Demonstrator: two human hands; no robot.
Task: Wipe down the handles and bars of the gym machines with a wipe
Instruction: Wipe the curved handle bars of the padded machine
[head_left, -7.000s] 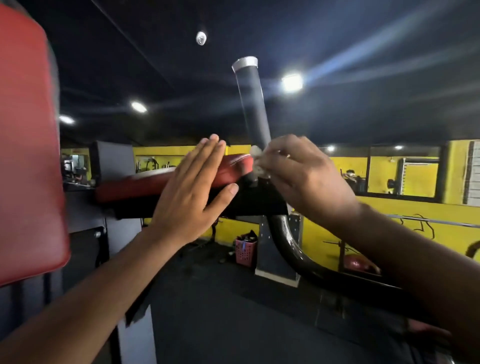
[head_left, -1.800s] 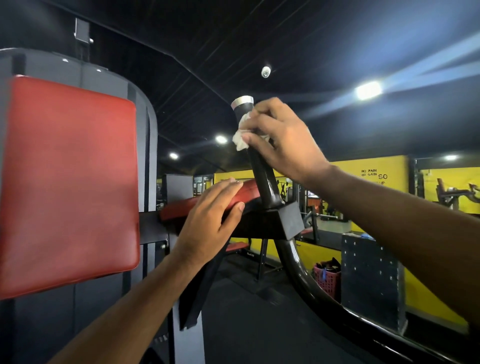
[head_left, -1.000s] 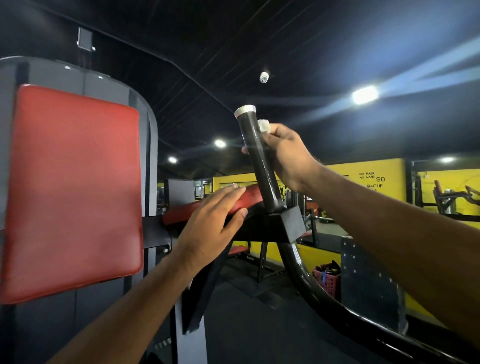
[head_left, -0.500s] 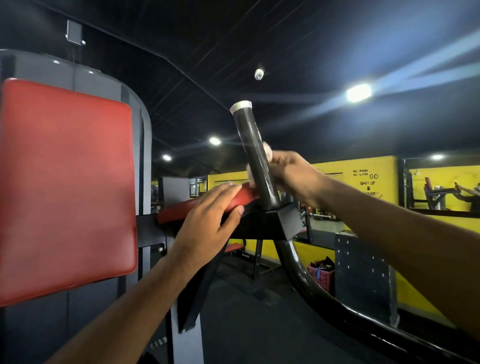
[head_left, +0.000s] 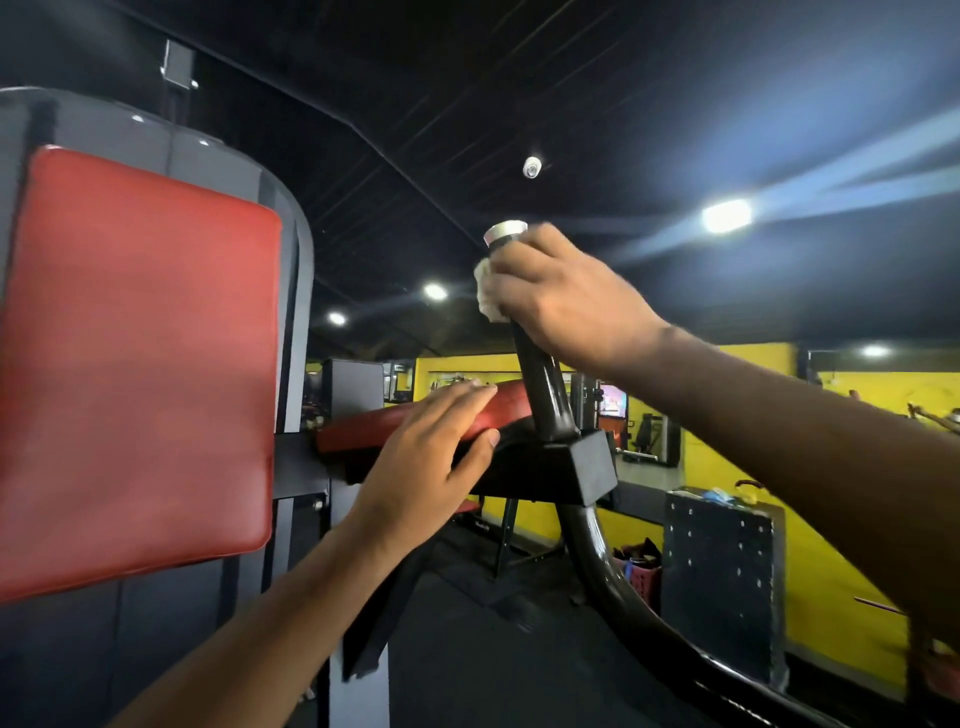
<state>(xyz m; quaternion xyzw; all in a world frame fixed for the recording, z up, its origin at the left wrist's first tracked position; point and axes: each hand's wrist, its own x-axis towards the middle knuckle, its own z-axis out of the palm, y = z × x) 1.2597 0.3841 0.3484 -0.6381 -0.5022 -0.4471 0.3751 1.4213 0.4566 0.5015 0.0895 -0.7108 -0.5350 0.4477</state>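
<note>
A black upright handle (head_left: 543, 387) with a silver cap rises from the machine's black block at centre. My right hand (head_left: 563, 301) grips the handle just under the cap, fingers curled round it with a white wipe (head_left: 485, 291) bunched between palm and bar; only the wipe's left edge shows. My left hand (head_left: 434, 452) rests flat with straight fingers on the red arm pad (head_left: 506, 402) beside the handle's base.
A large red back pad (head_left: 135, 364) on a grey frame fills the left. The curved black bar (head_left: 613, 587) sweeps down to the lower right. A black perforated box (head_left: 719, 566) and a pink basket (head_left: 641, 574) stand by the yellow wall.
My right hand has slid with the wipe from the handle's lower part up to just below the silver cap. The left hand stays on the red arm pad.
</note>
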